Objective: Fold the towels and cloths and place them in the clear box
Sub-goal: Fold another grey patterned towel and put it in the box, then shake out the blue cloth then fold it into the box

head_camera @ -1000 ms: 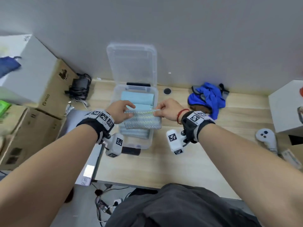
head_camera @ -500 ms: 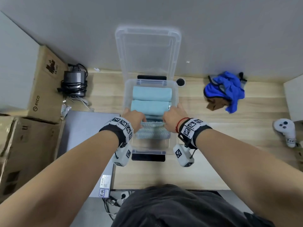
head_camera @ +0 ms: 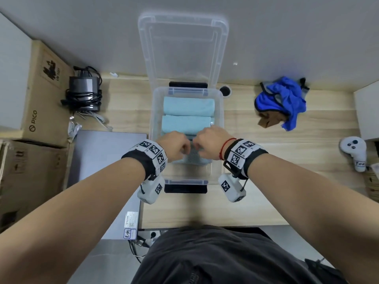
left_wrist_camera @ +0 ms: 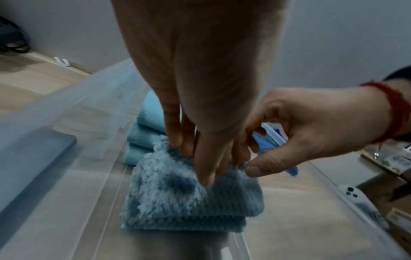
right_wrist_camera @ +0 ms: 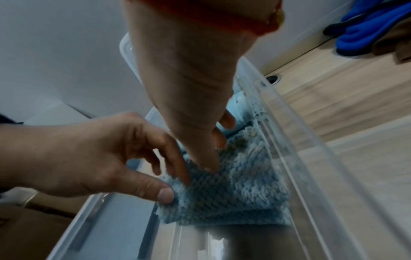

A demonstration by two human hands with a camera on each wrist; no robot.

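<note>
A clear box (head_camera: 220,119) stands open on the wooden desk, its lid (head_camera: 182,48) leaning upright on the wall. Folded light blue towels (head_camera: 188,103) fill the far half of the box. At the near end a folded fluffy blue-grey cloth (left_wrist_camera: 189,207) (right_wrist_camera: 240,193) rests on the box floor, against the light blue towels (left_wrist_camera: 142,133). Both hands reach down into the box. My left hand (head_camera: 184,149) (left_wrist_camera: 193,163) and right hand (head_camera: 198,148) (right_wrist_camera: 214,156) each pinch the cloth's (head_camera: 194,158) upper edge between thumb and fingers, close together.
A crumpled blue cloth (head_camera: 285,99) with a brown one (head_camera: 268,119) lies on the desk to the right. Farther right sit a white controller (head_camera: 353,152) and a white box (head_camera: 367,111). On the left are a grey laptop (head_camera: 106,160), a cabled power adapter (head_camera: 84,89) and cardboard boxes (head_camera: 41,95).
Both hands have lowered the fluffy cloth from above the box down onto the floor at its near end. They have also drawn closer together along its top edge.
</note>
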